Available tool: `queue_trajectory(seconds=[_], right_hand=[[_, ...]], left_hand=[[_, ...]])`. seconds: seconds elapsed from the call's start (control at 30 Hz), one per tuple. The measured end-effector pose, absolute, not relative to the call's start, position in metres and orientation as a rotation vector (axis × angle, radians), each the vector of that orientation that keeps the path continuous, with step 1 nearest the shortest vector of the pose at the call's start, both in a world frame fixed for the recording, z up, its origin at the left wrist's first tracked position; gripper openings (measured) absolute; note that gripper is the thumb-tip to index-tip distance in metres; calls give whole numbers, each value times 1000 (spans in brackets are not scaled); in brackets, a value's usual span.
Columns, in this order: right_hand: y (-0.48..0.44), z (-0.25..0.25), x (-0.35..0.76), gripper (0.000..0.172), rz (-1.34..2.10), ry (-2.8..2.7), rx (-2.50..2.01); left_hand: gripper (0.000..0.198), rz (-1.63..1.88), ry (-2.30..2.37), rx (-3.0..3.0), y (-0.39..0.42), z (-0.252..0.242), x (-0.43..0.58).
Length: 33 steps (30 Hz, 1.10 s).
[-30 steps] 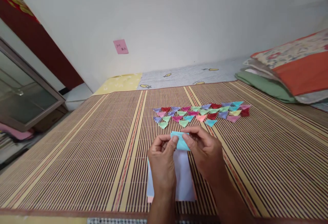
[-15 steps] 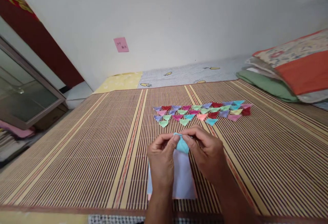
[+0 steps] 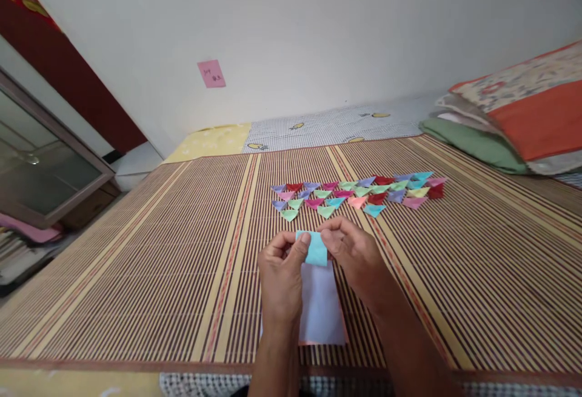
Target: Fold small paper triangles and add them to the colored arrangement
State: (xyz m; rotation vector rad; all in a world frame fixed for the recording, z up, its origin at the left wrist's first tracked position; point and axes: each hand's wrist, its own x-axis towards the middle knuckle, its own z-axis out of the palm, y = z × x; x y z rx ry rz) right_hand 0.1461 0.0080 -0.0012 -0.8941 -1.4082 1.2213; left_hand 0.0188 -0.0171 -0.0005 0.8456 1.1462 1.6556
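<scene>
A small light-blue folded paper (image 3: 316, 253), almost square, is held up between my hands. My left hand (image 3: 280, 273) pinches its left side, thumb on the front. At the paper's upper right corner, my right hand (image 3: 357, 257) has thumb and fingertips closed on the edge. Below them, partly covered by my left hand and wrist, lies a pale lilac sheet (image 3: 321, 309) with a pinkish edge showing under it. Beyond my hands, several small folded paper triangles (image 3: 324, 194) in mixed colours lie in rows.
A striped bamboo mat (image 3: 159, 263) covers the bed surface. Folded bedding (image 3: 541, 118) is piled at the right. A pink note (image 3: 211, 74) sticks to the white wall, and a glass-fronted cabinet (image 3: 40, 148) stands at the left.
The light-blue paper has turned from a tilted, pointed shape to a flat, nearly square face toward me. My right hand has shifted slightly from its front to its corner.
</scene>
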Motion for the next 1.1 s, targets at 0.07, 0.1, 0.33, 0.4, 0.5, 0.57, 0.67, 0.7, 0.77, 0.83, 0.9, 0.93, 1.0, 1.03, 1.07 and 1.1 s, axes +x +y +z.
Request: queue_trajectory(seconds=[0.07, 0.1, 0.33, 0.4, 0.5, 0.57, 0.67, 0.7, 0.77, 0.83, 0.9, 0.93, 1.0, 1.03, 1.07, 1.1], right_hand=[[8, -1, 146, 26, 1336, -1489, -880], [8, -1, 146, 26, 1364, -1536, -880], [8, -7, 142, 27, 1335, -1617, -849], [8, -9, 143, 32, 1320, -1607, -869], [9, -10, 146, 37, 1294, -1604, -898], [9, -9, 149, 37, 1279, -1634, -907], [8, -4, 153, 38, 1230, -1682, -922], [7, -3, 153, 38, 1203, -1687, -929], [6, 1, 154, 38, 1143, -1691, -940], [6, 3, 155, 37, 1089, -1689, -946], [6, 4, 157, 37, 1061, -1689, -941], [7, 4, 158, 37, 1061, -1691, -932], [7, 5, 160, 36, 1080, -1690, -905], [7, 6, 160, 35, 1088, -1686, -893], [7, 7, 160, 34, 1088, -1671, -886], [7, 8, 159, 33, 1078, -1649, -882]], left_hand=[[26, 1689, 1151, 805, -17, 0, 19], [27, 1702, 1139, 772, -17, 1, 19], [35, 1674, 908, 459, -13, 8, 21], [35, 1646, 886, 430, -11, 6, 19], [34, 1640, 951, 513, -10, 1, 11], [31, 1654, 1055, 660, -11, -1, 6], [28, 1671, 1140, 845, -14, -1, 2], [29, 1672, 1120, 844, -14, -1, 3], [31, 1669, 1039, 756, -14, 1, 5], [31, 1657, 994, 677, -14, 2, 7], [29, 1649, 1041, 718, -14, 3, 8], [27, 1648, 1081, 776, -15, 3, 7], [22, 1642, 1135, 900, -16, 4, 5], [21, 1643, 1146, 949, -17, 4, 5], [20, 1645, 1149, 990, -18, 4, 5], [19, 1647, 1151, 1024, -18, 3, 5]])
